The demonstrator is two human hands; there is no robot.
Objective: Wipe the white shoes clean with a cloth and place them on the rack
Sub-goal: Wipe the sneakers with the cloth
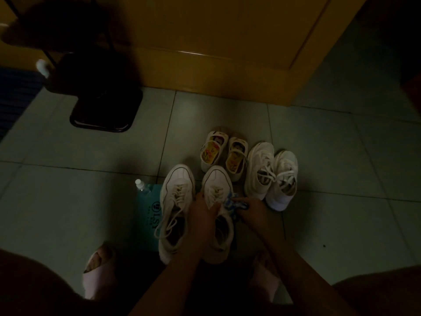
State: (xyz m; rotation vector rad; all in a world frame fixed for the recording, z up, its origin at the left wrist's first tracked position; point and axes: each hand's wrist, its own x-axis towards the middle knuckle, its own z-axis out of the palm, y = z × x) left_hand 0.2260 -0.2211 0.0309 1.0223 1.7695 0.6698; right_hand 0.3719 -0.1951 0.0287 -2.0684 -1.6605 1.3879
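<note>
Dim home entryway: tiled floor (319, 224), wooden door (227, 53), pairs of shoes (271, 174) beside it.

Floor tiles (68, 179) lie open at near left and right. Shoes (259, 169) crowd the middle, with a bottle (140, 185) and bag (150, 208) just left of them and a dark stand base (104, 115) far left.

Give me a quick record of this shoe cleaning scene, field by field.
left hand: grips laced white shoe
right hand: holds blue-and-white cloth against that shoe
mate shoe: on tiled floor, just left of it
other pairs: strap shoes, laced sneakers, both on the floor beyond
nearby: teal bag, bottle
light: dim
</note>
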